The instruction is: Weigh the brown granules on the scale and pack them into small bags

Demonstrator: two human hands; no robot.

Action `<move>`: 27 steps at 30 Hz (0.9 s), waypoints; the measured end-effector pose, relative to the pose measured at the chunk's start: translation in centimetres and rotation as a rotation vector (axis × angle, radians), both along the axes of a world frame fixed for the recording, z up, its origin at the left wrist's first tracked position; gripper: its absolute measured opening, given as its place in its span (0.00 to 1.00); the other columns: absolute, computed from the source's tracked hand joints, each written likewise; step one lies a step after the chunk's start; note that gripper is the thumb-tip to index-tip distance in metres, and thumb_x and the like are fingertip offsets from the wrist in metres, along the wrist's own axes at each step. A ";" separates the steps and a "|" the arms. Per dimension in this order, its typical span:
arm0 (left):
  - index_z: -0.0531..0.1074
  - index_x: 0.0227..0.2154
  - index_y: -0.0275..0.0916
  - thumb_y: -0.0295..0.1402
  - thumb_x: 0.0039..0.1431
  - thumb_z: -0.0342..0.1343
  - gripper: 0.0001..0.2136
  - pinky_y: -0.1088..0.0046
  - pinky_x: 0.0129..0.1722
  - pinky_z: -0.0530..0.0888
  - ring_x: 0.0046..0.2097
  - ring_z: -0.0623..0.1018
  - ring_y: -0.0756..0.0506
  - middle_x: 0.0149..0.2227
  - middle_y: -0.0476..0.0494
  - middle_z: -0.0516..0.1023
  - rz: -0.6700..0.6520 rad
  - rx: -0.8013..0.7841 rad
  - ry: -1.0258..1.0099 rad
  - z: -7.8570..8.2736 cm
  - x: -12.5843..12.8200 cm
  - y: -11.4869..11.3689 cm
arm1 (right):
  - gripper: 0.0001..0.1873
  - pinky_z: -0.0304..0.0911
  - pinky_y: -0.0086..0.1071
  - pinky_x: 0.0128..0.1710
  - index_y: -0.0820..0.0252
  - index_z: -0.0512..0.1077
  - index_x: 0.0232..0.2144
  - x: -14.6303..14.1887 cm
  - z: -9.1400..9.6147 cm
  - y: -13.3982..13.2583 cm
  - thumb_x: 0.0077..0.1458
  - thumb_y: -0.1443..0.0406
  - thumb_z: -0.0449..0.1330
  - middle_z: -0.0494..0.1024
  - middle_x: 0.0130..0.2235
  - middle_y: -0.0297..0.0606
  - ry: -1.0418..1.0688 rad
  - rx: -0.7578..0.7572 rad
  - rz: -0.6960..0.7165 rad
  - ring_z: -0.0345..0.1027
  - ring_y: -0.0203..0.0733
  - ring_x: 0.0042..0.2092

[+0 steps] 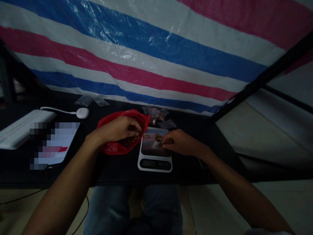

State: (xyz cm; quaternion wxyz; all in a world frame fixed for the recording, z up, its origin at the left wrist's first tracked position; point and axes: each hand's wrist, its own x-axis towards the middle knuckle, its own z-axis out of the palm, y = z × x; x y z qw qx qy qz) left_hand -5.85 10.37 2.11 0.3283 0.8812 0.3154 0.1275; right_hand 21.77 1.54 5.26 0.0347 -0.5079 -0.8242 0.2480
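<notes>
My left hand (127,127) reaches into an open red plastic bag (113,148), its fingers curled down onto small brown-gold pieces (130,139). Whether some are pinched between the fingertips is hard to make out. Right of the bag lies a white digital scale (155,159) with a shiny metal plate. On that plate stands a small pale cup (157,142), heaped with similar pieces. A few loose pieces (146,136) rest on the plate's left side. My right hand (177,142) has its thumb and forefinger closed at the cup's right side.
Behind the scale lie small clear bags (157,114), some with brownish pieces inside. More clear bags (91,100) lie at the back left. A phone-like slab (66,143), a white box (26,125) and a corded white puck (82,113) sit left. A striped sheet (137,58) hangs behind the black table.
</notes>
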 end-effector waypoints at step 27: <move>0.80 0.45 0.38 0.37 0.64 0.60 0.11 0.69 0.49 0.73 0.46 0.80 0.42 0.45 0.40 0.81 -0.074 0.262 -0.003 -0.1 2.8 -1.8 | 0.06 0.63 0.29 0.37 0.60 0.82 0.37 0.1 0.7 1.7 0.60 0.64 0.65 0.80 0.40 0.40 0.354 0.187 0.106 0.73 0.37 0.38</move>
